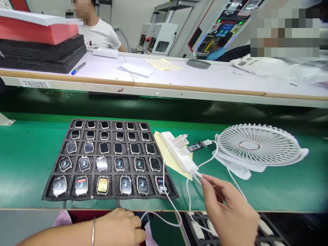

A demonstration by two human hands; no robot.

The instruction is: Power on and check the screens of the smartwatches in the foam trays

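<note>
My right hand (227,208) pinches a white cable plug (196,173) between thumb and fingertips, at the near end of a white power strip (176,150). Whether the plug sits in the strip, I cannot tell. Below the table's front edge, my left hand (119,227) is curled with its back towards me, a bracelet on the wrist. A white cable (164,220) runs up to its fingers, but what they hold is hidden. Beyond it lies a black foam tray (115,197) with rows of smartwatches (120,164); several in the near rows have lit screens, one yellow (103,185).
A white fan (256,145) lies at the right. A small meter (196,147) and an adapter (181,140) are on the strip, with yellow paper (164,153) beneath. Another tray (200,235) is below the table edge. A shelf (179,77) crosses behind; people are beyond.
</note>
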